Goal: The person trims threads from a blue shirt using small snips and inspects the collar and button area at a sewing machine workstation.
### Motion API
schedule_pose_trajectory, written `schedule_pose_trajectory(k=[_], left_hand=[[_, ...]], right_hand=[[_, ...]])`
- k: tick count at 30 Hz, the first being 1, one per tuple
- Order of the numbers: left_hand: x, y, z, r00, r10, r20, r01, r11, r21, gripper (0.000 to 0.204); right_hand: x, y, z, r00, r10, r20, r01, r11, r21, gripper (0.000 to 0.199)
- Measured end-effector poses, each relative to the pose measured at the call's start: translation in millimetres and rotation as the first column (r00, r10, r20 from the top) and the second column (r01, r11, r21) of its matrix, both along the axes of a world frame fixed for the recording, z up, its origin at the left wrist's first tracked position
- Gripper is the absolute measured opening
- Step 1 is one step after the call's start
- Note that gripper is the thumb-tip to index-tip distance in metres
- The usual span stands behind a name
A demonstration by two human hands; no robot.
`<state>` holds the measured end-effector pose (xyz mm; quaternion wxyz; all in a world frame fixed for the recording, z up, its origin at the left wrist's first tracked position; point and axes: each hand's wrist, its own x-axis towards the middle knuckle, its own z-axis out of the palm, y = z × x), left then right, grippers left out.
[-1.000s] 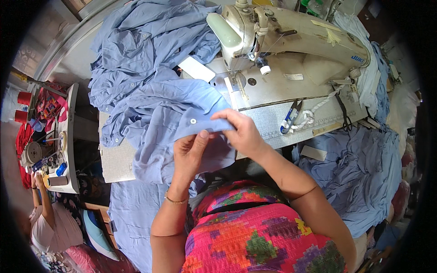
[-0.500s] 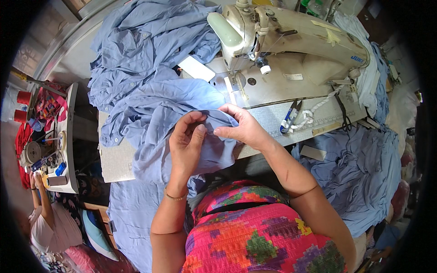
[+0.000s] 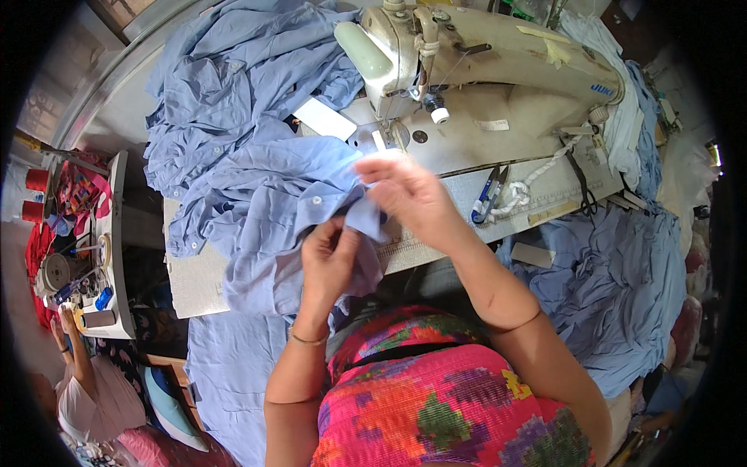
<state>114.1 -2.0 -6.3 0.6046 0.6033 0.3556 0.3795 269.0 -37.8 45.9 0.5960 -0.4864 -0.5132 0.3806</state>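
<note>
A light blue buttoned shirt (image 3: 268, 194) lies bunched on the sewing table in front of me. My left hand (image 3: 331, 253) is closed on an edge of it, thumb pressed against the fingers. Just above that grip a small white button shows, and a corner of cloth stands up. My right hand (image 3: 408, 194) hovers over the raised corner, its fingers stretched to the left and slightly blurred. Nothing shows in it; whether its thumb side touches the cloth is unclear. Beyond it is the sewing machine (image 3: 498, 62), its needle area partly behind my fingers.
Thread snips (image 3: 490, 193) with blue handles lie by a knotted white cord (image 3: 517, 198). Black scissors (image 3: 587, 194) rest farther right. A white card (image 3: 325, 118) sits beside the shirt heap. More blue garments (image 3: 607, 288) hang at right. Another person (image 3: 101, 397) works at a left table.
My right hand has let go of the shirt edge and lifted up, fingers straightening. The cloth has turned over, bringing a button into view. My left hand keeps its hold, slightly lower and farther right.
</note>
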Motion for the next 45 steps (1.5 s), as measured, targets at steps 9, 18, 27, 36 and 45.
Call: schedule_pose_trajectory(k=[9,18,27,36,45], left_hand=[[-24,-1,22,0.99,-0.081,0.117,0.089,0.994,-0.066,0.017],[-33,-20,43,0.918,0.247,-0.312,0.019,0.757,0.653,0.033],[6,-17,-7,0.907,0.394,-0.15,-0.072,0.494,0.866,0.086],[-44,18,3,0.974,0.069,0.217,-0.015,0.969,-0.245,0.016],[-30,24,13,0.86,0.197,0.471,0.129,0.81,-0.573,0.031]], right_hand=[[-12,-34,-30,0.91,0.274,0.31,-0.186,0.94,-0.285,0.045],[-34,7,-16,0.874,0.019,-0.485,-0.111,0.981,-0.161,0.029],[-38,0,12,0.957,0.074,-0.279,-0.177,0.914,-0.364,0.027],[-28,42,56,0.794,0.302,0.528,-0.14,0.936,-0.324,0.041],[-2,40,-3,0.932,0.026,0.36,-0.018,0.999,-0.026,0.013]])
